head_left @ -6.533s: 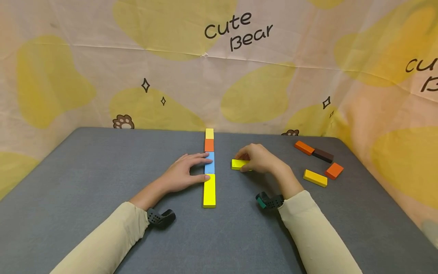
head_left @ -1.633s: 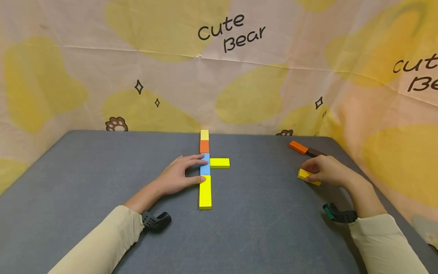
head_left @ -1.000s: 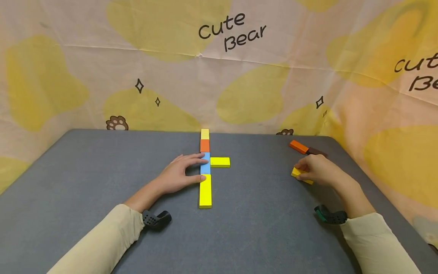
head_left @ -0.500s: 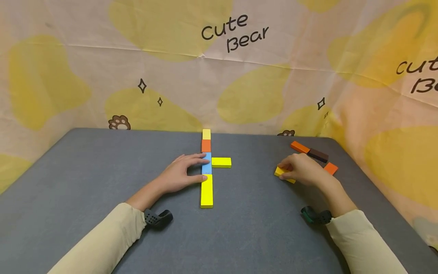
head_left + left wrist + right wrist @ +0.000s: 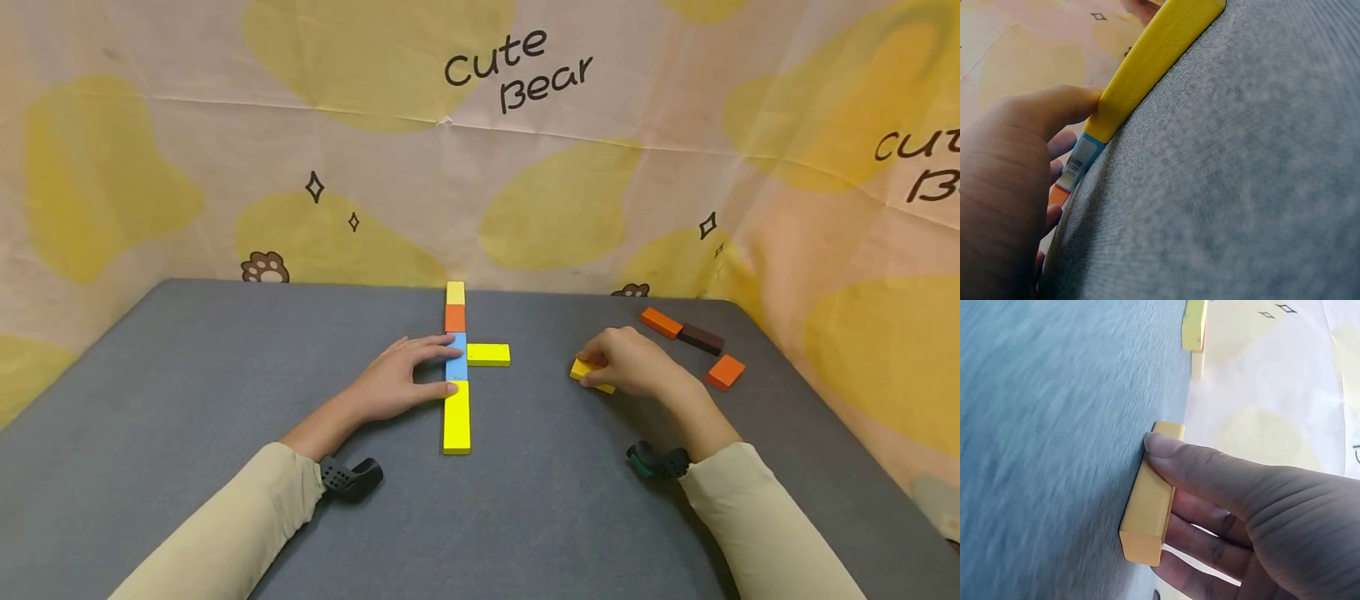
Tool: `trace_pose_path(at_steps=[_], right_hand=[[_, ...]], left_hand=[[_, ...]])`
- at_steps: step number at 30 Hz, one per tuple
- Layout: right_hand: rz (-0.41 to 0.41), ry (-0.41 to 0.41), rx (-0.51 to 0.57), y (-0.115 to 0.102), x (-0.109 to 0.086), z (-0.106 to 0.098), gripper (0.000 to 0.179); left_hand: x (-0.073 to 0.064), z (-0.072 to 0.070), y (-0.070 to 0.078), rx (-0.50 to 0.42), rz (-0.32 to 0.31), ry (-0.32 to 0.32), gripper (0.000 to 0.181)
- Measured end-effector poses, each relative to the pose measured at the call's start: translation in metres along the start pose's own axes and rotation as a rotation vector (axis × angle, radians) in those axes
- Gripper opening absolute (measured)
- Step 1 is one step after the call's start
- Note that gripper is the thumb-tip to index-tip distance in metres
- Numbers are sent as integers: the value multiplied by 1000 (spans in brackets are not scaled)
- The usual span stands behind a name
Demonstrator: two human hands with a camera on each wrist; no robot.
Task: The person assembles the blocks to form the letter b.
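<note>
In the head view a straight row runs away from me: a long yellow block point(image 5: 457, 425), a blue block point(image 5: 456, 368), an orange block point(image 5: 455, 318) and a pale yellow block point(image 5: 455, 293). A bright yellow block point(image 5: 487, 356) lies crosswise, its end against the blue one's right side. My left hand point(image 5: 393, 379) rests along the row's left side, thumb touching the long yellow block point(image 5: 1141, 69) and extended fingers over the blue block. Further right, my right hand point(image 5: 633, 362) pinches a deeper yellow block point(image 5: 1147, 506) between thumb and fingers, slightly angled, close over the table.
At the table's right lie an orange block point(image 5: 662, 322) end to end with a dark brown block point(image 5: 701, 338), and a shorter orange block point(image 5: 725, 372) nearer me. A printed cloth point(image 5: 375, 150) hangs behind the grey table point(image 5: 225, 350).
The bright yellow block left the right hand and now lies against the blue block. The right hand took the deeper yellow block from the right and carried it leftward. Left hand stays put.
</note>
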State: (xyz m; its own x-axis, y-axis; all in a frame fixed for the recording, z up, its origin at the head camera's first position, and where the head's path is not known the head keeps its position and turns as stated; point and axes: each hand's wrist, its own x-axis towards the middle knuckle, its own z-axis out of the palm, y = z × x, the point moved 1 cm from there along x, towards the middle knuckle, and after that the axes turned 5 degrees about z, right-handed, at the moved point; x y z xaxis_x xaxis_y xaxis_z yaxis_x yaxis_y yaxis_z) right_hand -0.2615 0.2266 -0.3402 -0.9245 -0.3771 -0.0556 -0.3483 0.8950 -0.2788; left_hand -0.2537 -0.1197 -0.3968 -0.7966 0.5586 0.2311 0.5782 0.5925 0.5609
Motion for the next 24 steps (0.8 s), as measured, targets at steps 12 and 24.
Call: trace_pose_path(at_steps=[12,24], right_hand=[[18,-18,-31,-26,23,7,34],[80,-32,-27,-49,40,12,31]], left_hand=[[0,0,-1,-10,-9,1,55],[1,0,0,-4,-11,-2,56]])
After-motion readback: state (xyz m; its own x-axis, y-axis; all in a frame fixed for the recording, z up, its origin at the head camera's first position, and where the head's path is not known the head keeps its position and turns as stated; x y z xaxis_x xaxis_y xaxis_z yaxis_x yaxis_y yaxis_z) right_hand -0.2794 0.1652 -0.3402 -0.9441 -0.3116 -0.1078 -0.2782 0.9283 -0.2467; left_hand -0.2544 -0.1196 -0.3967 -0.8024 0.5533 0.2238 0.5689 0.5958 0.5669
